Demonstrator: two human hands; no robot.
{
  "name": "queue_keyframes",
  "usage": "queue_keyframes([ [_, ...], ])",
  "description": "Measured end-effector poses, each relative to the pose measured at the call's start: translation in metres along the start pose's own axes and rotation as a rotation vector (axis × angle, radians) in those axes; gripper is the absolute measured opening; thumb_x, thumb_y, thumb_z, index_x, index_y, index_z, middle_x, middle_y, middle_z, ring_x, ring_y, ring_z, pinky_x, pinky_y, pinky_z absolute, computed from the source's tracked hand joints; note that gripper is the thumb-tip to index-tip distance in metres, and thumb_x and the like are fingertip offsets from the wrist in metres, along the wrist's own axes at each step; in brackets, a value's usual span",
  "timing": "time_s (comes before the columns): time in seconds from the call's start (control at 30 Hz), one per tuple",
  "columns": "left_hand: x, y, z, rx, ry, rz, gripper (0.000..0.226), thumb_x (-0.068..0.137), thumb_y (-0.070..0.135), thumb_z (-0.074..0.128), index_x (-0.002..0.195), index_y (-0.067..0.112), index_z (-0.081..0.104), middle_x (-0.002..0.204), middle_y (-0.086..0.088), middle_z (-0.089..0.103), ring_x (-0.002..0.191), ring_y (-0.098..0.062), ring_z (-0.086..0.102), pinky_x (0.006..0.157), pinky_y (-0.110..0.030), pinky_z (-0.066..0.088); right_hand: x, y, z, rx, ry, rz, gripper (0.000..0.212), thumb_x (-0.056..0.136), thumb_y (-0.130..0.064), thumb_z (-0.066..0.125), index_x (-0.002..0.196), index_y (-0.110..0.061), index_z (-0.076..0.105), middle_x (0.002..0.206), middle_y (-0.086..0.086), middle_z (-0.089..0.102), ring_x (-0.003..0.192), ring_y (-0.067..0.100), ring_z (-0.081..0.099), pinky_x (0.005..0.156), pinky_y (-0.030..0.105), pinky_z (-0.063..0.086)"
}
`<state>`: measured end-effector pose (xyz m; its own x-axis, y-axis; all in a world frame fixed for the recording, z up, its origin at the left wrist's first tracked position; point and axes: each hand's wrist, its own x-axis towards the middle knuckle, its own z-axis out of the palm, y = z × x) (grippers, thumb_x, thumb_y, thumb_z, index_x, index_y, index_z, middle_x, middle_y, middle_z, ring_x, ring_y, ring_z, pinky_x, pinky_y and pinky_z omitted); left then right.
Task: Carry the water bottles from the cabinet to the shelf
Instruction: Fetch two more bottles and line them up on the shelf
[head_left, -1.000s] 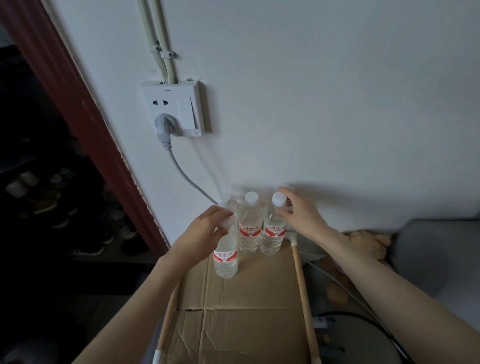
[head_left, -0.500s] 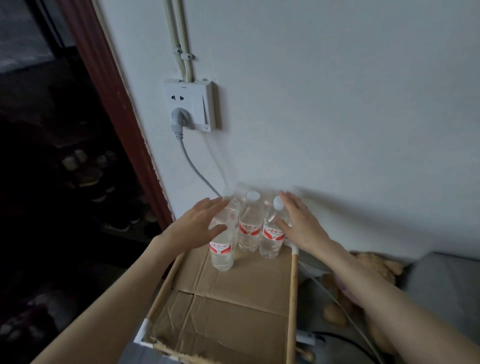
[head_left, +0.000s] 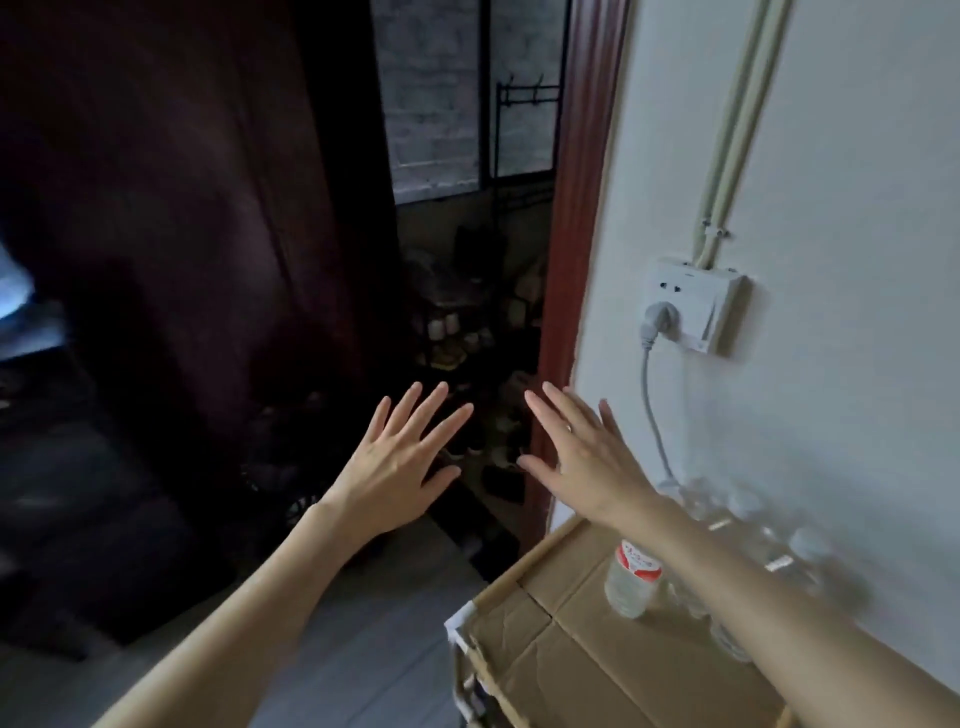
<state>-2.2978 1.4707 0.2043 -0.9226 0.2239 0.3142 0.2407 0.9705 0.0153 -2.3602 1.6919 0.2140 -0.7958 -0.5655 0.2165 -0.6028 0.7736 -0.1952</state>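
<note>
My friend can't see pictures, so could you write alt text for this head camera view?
Two empty hands, left hand and right hand, spread open toward a dark doorway. Water bottles stand on a cardboard-topped shelf by a white wall.

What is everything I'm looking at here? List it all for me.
water bottles: one sharp, more blurred behind it so no sure count; clear with red-and-white labels; standing on the cardboard by the wall.
cardboard: one sheet, brown, lying on top of the shelf at lower right.
wall socket: one, white, on the white wall.
plug and cable: one, grey, plugged into the socket and hanging down.
pipes: two, cream, running up the wall above the socket.
door frame: one, reddish brown, left of the wall.
left hand: one, open, empty, fingers spread.
right hand: one, open, empty.
</note>
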Motion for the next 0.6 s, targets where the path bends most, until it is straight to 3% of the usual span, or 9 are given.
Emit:
queue_keyframes([
  [0.1,-0.070,-0.051,-0.026,0.076,0.001,-0.212,0.065,0.084,0.054,0.027,0.143,0.031,0.014,0.154,-0.007,0.016,0.141,-0.031,0.010,0.111,-0.049,0.012,0.035,-0.075,0.015,0.006,-0.040,-0.187,0.071,0.091,-0.051,0.039,0.147,-0.025,0.003,0.157,0.001,0.001,0.145,0.017,-0.003,0.117,0.045,-0.003],
  [0.33,-0.294,-0.135,-0.086,0.229,-0.059,-0.684,0.063,0.081,0.055,0.033,0.138,0.027,0.030,0.145,-0.011,0.038,0.133,-0.038,0.033,0.102,-0.058,0.032,0.052,-0.293,0.068,0.036,-0.157,-0.558,0.072,0.090,-0.053,0.039,0.147,-0.025,0.004,0.158,0.001,0.002,0.145,0.019,0.000,0.116,0.050,-0.001],
  [0.47,-0.439,-0.152,-0.129,0.241,-0.070,-0.964,0.066,0.080,0.058,0.028,0.139,0.029,0.028,0.148,-0.009,0.033,0.136,-0.036,0.025,0.106,-0.055,0.023,0.015,-0.438,0.098,0.120,-0.190,-0.778,0.072,0.090,-0.053,0.041,0.147,-0.026,0.006,0.157,0.001,0.006,0.145,0.019,0.002,0.115,0.050,0.001],
  [0.6,-0.565,-0.147,-0.164,0.240,-0.053,-1.182,0.077,0.073,0.064,0.015,0.143,0.032,0.016,0.154,-0.005,0.013,0.142,-0.030,0.005,0.113,-0.047,0.008,-0.032,-0.565,0.124,0.185,-0.255,-0.960,0.070,0.091,-0.051,0.040,0.147,-0.026,0.006,0.157,0.001,0.005,0.145,0.018,0.000,0.116,0.050,-0.001],
])
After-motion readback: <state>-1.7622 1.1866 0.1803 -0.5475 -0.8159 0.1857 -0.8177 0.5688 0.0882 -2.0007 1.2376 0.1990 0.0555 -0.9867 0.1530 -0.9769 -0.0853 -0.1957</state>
